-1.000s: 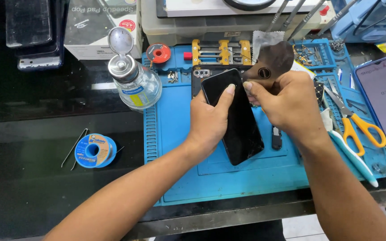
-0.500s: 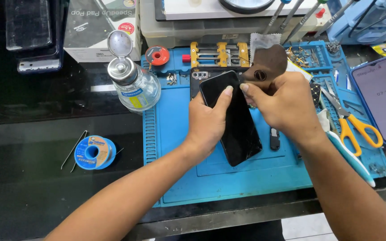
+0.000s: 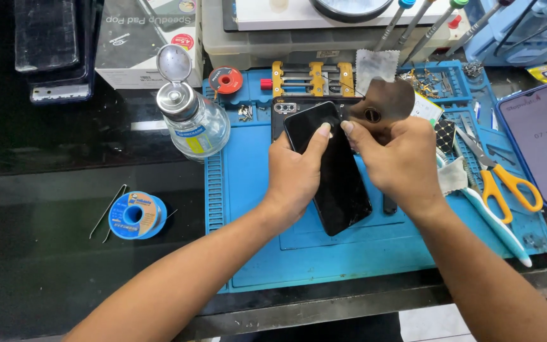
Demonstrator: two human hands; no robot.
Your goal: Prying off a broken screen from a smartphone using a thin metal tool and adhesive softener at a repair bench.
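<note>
A black phone screen panel (image 3: 333, 183) lies tilted over the blue work mat (image 3: 254, 253), partly over a dark phone body with a camera row (image 3: 284, 107). My left hand (image 3: 295, 174) grips the panel's left edge, thumb on the glass near its top. My right hand (image 3: 400, 158) holds the panel's right edge and pinches a thin dark film or flex piece (image 3: 384, 101) that stands up above the fingers. Both thumbs nearly meet at the panel's top.
A clear liquid dispenser bottle (image 3: 191, 120) stands at the mat's left edge. A blue solder spool (image 3: 135, 215) and tweezers (image 3: 106, 215) lie on the black table. Yellow-handled scissors (image 3: 495, 177), a lit phone (image 3: 546, 142), a yellow clamp jig (image 3: 311, 77), and boxes sit around.
Both hands and the panel stay in much the same grip. The dark film above my right hand has shifted slightly; the view moved a little.
</note>
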